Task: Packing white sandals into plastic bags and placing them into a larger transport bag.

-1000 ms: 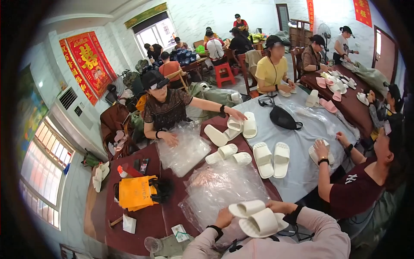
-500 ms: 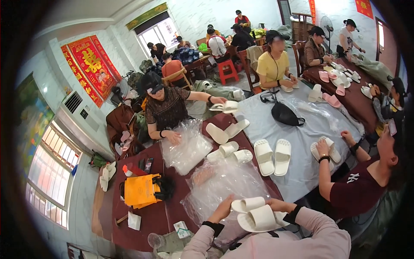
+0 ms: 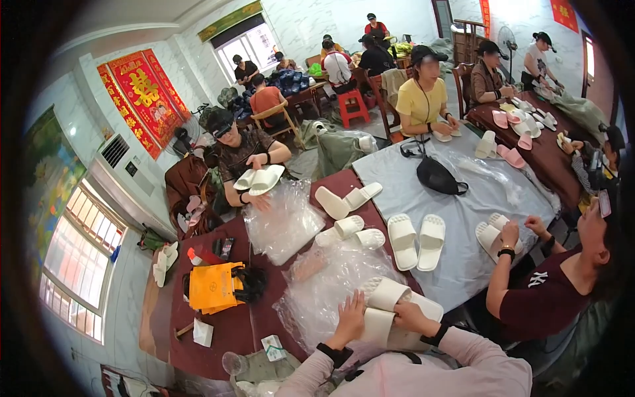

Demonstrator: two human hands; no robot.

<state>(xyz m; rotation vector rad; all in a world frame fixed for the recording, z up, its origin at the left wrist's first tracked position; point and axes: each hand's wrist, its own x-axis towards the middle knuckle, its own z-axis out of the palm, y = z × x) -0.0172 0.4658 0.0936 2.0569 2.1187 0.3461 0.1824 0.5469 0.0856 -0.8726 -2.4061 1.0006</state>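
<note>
My right hand (image 3: 415, 316) is closed on a pair of white slippers (image 3: 387, 293) at the near edge of the table. Its fingers reach in at the strap of one of them; part of the pair is hidden behind the hand. Just left of the slippers, my left hand (image 3: 349, 320) has its fingers spread and lies over a pile of clear plastic bags (image 3: 314, 301). Beyond the bags, another white pair (image 3: 349, 230) rests on the dark red tablecloth, with one more pair (image 3: 348, 200) behind it. Further right stand two upright white slippers (image 3: 431, 241) on the grey-blue cover.
Across the table a co-worker holds white slippers (image 3: 260, 177) over more clear bags (image 3: 281, 221). A person's hand at right touches another pair (image 3: 491, 235). Yellow bags (image 3: 215, 288), a hammer (image 3: 183, 331) and a small box (image 3: 273, 348) lie at left; a black pouch (image 3: 440, 175) lies further back.
My left hand has let go of the slippers and now spreads over the bags. My right hand keeps the pair, now turned. The co-worker opposite has brought slippers in toward the body.
</note>
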